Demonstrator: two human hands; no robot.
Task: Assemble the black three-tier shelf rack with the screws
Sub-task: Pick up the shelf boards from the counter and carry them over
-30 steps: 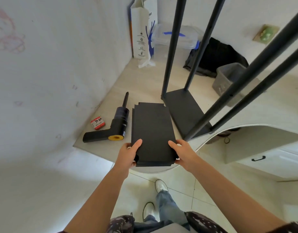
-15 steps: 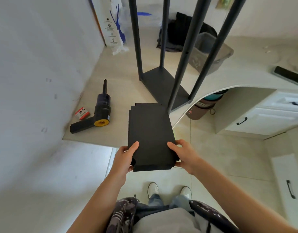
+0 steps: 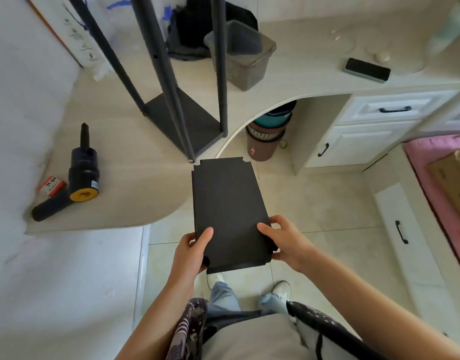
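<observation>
**Shelf panels off the counter and in your hands**

You've pulled the black shelf panels [image 3: 227, 211] clear of the countertop [image 3: 125, 162]; half a second ago their far end was over the counter beside the frame, and now they hang over the floor in front of you, only the far corner near the counter's curved edge. Your left hand [image 3: 191, 252] grips the near left corner, thumb on top and fingers curled underneath. Your right hand [image 3: 286, 241] pinches the near right edge the same way, thumb on top. A second edge shows below the near end, so you seem to be holding more than one panel, though the count is hard to tell.

The rack frame [image 3: 184, 120] stands on the counter with its bottom tier already fitted between the four poles. That reads as one tier done and the upper tiers yet to go in, so lifting these panels looks like the start of fitting the next one.

The electric screwdriver [image 3: 78, 175] lies at the counter's left end, well apart from you, with a small red box [image 3: 52, 185] just beside it; its label is too small to read. No loose screws can be made out. The pole tops are cut off by the picture's upper edge, so any mounting holes up there stay hidden.
</observation>
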